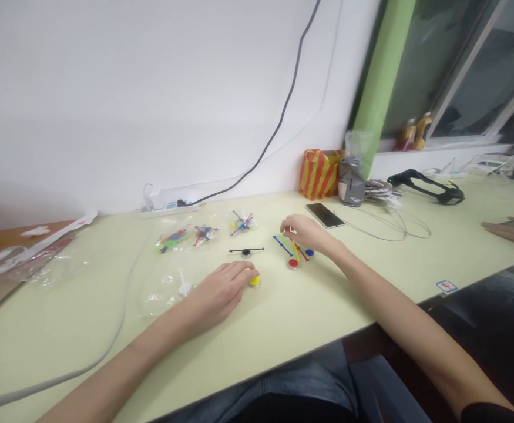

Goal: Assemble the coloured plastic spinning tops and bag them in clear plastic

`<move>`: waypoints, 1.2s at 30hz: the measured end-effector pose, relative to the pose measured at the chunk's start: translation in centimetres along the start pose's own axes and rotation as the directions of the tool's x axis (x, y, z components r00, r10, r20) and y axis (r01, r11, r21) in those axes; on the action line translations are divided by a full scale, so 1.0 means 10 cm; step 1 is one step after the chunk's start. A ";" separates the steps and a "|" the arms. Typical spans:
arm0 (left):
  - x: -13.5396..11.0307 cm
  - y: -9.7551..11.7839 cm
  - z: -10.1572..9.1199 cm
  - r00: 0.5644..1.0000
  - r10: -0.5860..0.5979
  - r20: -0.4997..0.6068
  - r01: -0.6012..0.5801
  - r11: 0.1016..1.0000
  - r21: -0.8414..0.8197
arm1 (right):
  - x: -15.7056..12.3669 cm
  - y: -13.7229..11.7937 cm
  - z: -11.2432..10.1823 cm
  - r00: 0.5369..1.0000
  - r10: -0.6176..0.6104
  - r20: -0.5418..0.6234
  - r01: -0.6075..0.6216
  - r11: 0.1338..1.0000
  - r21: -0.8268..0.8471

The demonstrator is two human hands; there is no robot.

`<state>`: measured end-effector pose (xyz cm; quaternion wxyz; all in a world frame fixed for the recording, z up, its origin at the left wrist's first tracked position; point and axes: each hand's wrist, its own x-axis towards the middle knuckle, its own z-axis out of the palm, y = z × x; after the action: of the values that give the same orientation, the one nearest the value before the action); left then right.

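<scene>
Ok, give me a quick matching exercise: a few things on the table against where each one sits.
Things:
1. yellow disc
2. phone
3. black arrow piece
4. striped bag

Places:
A. against the wall
B. at the left hand's fingertips
C. between both hands, on bare table
D. just beyond the right hand

Pairs: 1-B, 2-D, 3-C, 4-A

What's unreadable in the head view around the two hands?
- Yellow piece: mostly hidden under the left hand; shape unclear.
- Right hand: fingertips curl over the coloured sticks; grip hidden.
- Bagged parts: too small to identify.
- Another person's hand: cut off by the right edge.
</scene>
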<state>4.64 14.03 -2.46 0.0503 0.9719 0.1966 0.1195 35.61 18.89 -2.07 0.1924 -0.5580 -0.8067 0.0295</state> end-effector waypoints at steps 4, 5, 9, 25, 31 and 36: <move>-0.02 -0.01 0.00 1.000 0.025 0.003 -0.025 0.999 0.038 | 0.04 0.15 0.06 0.997 0.058 0.055 -0.055 0.997 -0.047; -0.02 -0.01 0.00 1.000 0.027 -0.002 -0.027 0.999 0.047 | 0.04 0.16 0.06 0.996 0.063 0.061 -0.060 0.997 -0.050; -0.03 -0.04 0.01 0.999 0.029 -0.013 -0.029 0.998 0.049 | 0.04 0.16 0.09 0.996 0.055 0.066 -0.052 0.997 -0.051; -0.03 -0.11 0.05 1.000 0.000 -0.018 0.001 0.997 0.079 | 0.10 0.22 0.28 0.999 -0.016 0.045 0.019 0.998 -0.059; -0.06 -0.16 0.07 1.000 -0.006 -0.004 0.007 0.994 0.107 | 0.10 0.18 0.32 1.000 -0.013 0.003 0.013 0.999 -0.051; -0.04 -0.15 0.05 1.000 0.013 0.009 -0.014 0.996 0.092 | 0.10 0.13 0.30 0.997 -0.005 -0.072 0.002 0.999 -0.038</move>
<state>3.90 15.22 -3.25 0.0057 0.9750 0.1951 0.1065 35.40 20.78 -4.89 0.2111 -0.5607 -0.8006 -0.0062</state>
